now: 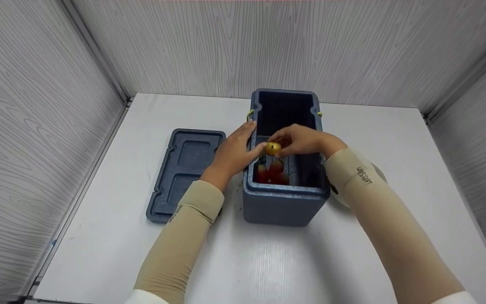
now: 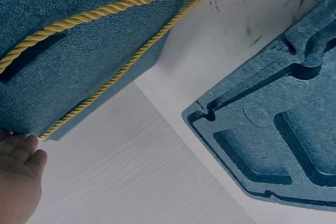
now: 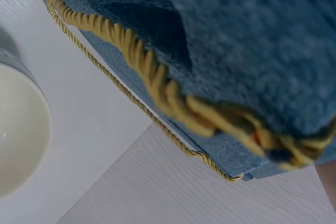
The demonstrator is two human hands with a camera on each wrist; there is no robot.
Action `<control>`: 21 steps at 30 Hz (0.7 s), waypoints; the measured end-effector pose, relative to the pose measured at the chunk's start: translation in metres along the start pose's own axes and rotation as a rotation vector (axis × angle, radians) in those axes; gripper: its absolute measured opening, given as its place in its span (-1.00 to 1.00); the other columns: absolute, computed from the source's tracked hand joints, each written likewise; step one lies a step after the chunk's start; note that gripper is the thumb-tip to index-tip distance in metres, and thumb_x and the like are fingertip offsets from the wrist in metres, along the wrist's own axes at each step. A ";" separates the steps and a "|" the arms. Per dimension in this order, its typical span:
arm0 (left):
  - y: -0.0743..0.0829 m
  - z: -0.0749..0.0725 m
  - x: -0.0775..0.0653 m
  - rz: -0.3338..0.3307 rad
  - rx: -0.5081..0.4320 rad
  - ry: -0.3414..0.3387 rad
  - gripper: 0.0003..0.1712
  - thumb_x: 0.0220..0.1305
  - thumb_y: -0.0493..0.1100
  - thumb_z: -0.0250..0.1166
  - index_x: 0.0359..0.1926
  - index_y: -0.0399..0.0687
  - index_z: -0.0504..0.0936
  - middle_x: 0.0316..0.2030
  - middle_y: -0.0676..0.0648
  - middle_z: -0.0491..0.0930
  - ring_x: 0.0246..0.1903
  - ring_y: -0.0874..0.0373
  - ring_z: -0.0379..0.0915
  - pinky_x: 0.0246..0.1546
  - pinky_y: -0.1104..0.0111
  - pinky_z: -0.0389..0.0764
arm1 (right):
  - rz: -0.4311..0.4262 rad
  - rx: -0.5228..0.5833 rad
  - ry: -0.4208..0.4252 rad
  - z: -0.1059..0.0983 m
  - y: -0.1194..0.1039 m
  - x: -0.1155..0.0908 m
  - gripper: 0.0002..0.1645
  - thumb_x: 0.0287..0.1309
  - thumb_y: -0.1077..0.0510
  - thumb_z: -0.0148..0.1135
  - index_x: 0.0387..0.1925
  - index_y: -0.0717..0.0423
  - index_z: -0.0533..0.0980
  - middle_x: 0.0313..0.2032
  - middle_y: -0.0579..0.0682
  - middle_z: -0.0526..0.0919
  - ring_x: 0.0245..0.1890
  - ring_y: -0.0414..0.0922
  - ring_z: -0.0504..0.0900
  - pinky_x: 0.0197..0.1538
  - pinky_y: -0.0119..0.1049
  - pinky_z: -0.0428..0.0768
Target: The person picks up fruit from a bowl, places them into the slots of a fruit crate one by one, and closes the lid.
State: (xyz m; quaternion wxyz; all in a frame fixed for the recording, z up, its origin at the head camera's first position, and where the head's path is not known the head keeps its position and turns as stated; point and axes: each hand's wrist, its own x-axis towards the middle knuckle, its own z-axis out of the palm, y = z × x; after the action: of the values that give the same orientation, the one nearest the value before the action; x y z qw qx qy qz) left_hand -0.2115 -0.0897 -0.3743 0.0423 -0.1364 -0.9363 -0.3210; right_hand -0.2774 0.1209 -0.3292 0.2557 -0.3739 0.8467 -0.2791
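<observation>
Two beige-sleeved arms reach over the white worktop [image 1: 268, 266] toward the open dark-blue foam box [image 1: 285, 202]. At its near end lie several red fruits [image 1: 271, 172]. Above them the right hand [image 1: 306, 141] pinches a small yellow round fruit [image 1: 273, 148] in curled fingertips, over the box's middle. The left hand [image 1: 234, 150] rests with straight fingers against the box's left rim. A yellow twisted rope handle [image 2: 105, 11] hangs on the box's left side. The dark-blue foam lid [image 1: 186, 171] lies flat left of the box. A white bowl [image 3: 21, 129] sits just right of it.
</observation>
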 end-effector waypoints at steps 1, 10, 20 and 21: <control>0.000 0.000 0.000 0.001 0.000 -0.002 -0.19 0.38 0.26 0.01 0.48 -0.02 0.07 0.44 -0.05 0.01 0.40 0.11 -0.07 0.35 0.18 0.06 | 0.004 -0.012 -0.013 0.001 0.000 0.001 -0.46 0.16 0.26 0.29 0.18 0.30 0.45 0.03 0.16 0.57 0.02 0.02 0.55 0.09 -0.09 0.51; -0.001 0.000 0.000 0.019 -0.005 0.011 -0.18 0.37 0.26 0.03 0.48 -0.03 0.07 0.44 -0.07 0.03 0.40 0.10 -0.06 0.35 0.19 0.06 | 0.065 -0.081 -0.088 0.003 -0.003 0.004 -0.43 0.14 0.24 0.30 0.20 0.26 0.45 0.05 0.15 0.57 0.04 0.01 0.55 0.10 -0.09 0.50; -0.002 0.000 0.000 0.019 -0.004 0.009 -0.18 0.37 0.26 0.02 0.48 -0.03 0.07 0.44 -0.06 0.03 0.41 0.11 -0.07 0.35 0.17 0.07 | 0.083 -0.057 -0.110 0.005 -0.003 0.004 -0.40 0.12 0.16 0.33 0.22 0.19 0.46 0.11 0.11 0.55 0.12 0.02 0.50 0.13 -0.08 0.48; -0.002 0.000 -0.001 0.021 -0.006 0.009 -0.18 0.37 0.26 0.02 0.48 -0.03 0.07 0.44 -0.06 0.03 0.40 0.11 -0.07 0.35 0.18 0.07 | 0.079 -0.049 -0.108 0.005 -0.003 0.003 -0.40 0.12 0.17 0.33 0.22 0.19 0.46 0.11 0.12 0.55 0.12 0.03 0.50 0.12 -0.08 0.49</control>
State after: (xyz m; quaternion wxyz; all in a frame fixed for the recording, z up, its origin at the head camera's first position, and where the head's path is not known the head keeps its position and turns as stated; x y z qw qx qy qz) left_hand -0.2114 -0.0911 -0.3757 0.0496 -0.1447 -0.9336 -0.3239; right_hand -0.2747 0.1151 -0.3320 0.3024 -0.3606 0.8525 -0.2275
